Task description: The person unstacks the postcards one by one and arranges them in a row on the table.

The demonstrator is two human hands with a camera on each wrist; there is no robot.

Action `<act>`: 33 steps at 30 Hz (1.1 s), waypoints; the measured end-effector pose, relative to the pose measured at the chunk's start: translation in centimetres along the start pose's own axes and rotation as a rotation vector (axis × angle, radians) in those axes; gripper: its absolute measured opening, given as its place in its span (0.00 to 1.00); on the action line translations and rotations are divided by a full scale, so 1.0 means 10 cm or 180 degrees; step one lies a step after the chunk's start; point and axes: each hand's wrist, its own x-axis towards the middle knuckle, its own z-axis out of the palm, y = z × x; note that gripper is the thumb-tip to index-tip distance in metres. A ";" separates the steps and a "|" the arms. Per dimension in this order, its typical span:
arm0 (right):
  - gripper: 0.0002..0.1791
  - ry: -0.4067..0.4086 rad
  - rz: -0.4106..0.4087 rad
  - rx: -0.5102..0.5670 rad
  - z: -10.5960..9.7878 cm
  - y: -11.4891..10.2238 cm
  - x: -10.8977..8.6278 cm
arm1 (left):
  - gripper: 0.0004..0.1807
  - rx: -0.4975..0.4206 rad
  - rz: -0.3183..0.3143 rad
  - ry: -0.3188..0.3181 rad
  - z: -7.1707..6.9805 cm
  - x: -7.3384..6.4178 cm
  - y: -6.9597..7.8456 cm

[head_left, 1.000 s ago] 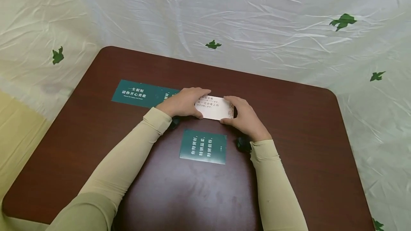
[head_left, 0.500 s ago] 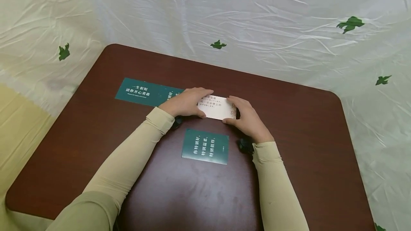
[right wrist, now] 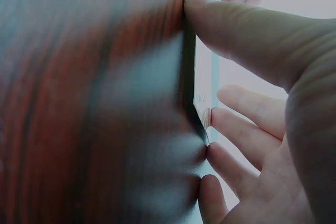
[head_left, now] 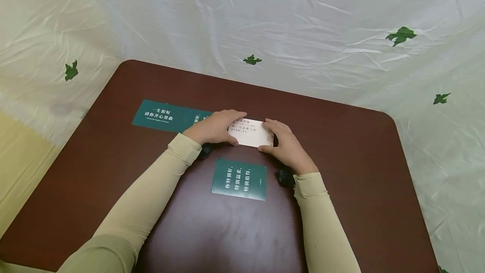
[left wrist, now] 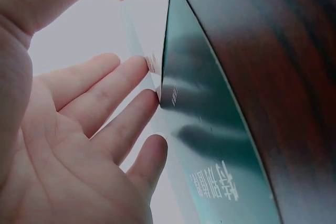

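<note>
A white card printed with Chinese and Japanese text lies low over the table between both hands. My left hand holds its left end, thumb at the near edge and index finger toward the far edge. The right hand spans the other end the same way. In the right wrist view, the right thumb presses the card's near edge while fingertips meet its short side. The left wrist view shows the left fingertips where the white card meets a teal card. The left hand partly covers that teal card.
A teal card with white lettering extends the row at the left. Nearer the body lies another teal card, its lettering turned sideways. The brown table has rounded corners, and white sheeting with green leaf shapes hangs behind it.
The whole head view has shifted slightly, up and then down. Both hands and the white card keep their places on the table relative to the teal cards.
</note>
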 end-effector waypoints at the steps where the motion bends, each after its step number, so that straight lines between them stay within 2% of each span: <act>1: 0.46 0.0020 -0.0011 0.0004 0.00 0.00 0.00 | 0.54 -0.0005 0.0005 0.0021 0.00 0.00 0.00; 4: 0.46 0.0057 -0.0052 -0.0007 -0.01 -0.01 0.02 | 0.53 0.0010 0.0032 0.0068 -0.01 0.00 -0.01; 11: 0.47 0.0024 -0.0032 -0.0017 -0.02 -0.02 0.03 | 0.50 0.0122 0.0089 0.0026 -0.02 -0.01 0.00; 26: 0.47 -0.0009 -0.0033 0.0010 0.02 0.00 0.04 | 0.51 0.0191 -0.0001 0.0046 -0.02 -0.03 -0.01; 33: 0.47 -0.0001 -0.0017 -0.0020 0.01 0.04 0.04 | 0.51 0.0190 0.0020 0.0041 -0.02 0.00 0.01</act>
